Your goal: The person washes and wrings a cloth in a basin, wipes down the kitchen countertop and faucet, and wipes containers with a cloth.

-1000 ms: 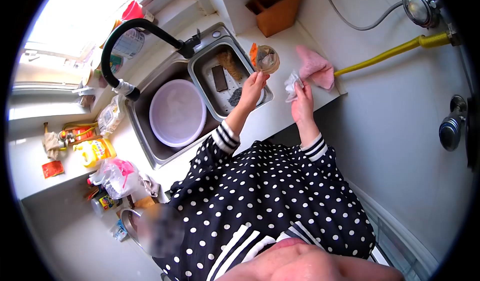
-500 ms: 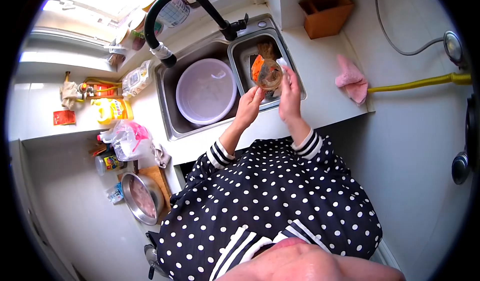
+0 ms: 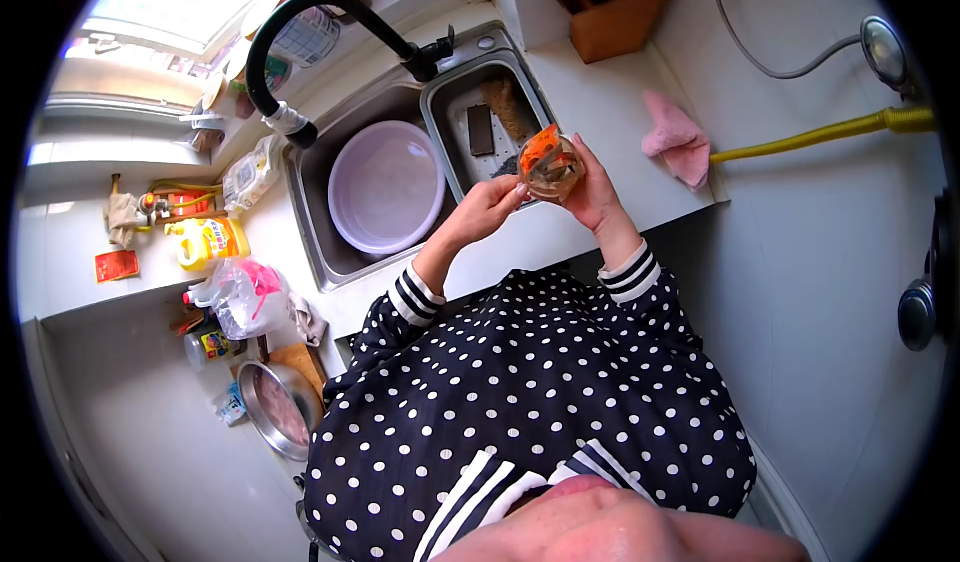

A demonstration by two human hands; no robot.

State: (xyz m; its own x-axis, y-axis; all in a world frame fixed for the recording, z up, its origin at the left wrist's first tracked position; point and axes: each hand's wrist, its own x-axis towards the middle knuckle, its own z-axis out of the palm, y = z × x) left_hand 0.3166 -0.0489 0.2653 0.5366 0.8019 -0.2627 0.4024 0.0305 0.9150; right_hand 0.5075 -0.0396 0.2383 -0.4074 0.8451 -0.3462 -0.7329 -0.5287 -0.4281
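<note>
A clear round container (image 3: 550,167) with an orange piece and greyish scraps in it is held between my two hands, over the front right edge of the sink. My left hand (image 3: 485,207) pinches its left rim with the fingertips. Around its right side and underneath, my right hand (image 3: 595,192) is wrapped, its fingers partly hidden. Behind the container, the small sink basin (image 3: 455,127) holds a dark rectangular block (image 3: 481,130), a brown scrubber (image 3: 504,108) and a dark scouring pad, mostly covered by the container.
A lilac basin (image 3: 387,187) sits in the large sink under the black faucet (image 3: 330,0). Right of the sinks are a pink cloth (image 3: 678,142) and a brown box (image 3: 612,22). Bottles, a plastic bag (image 3: 245,297) and a metal bowl (image 3: 280,412) are on the left.
The container was in my left hand with white tissue in my right; now both hands hold the container, and the tissue is no longer visible. The camera view has shifted.
</note>
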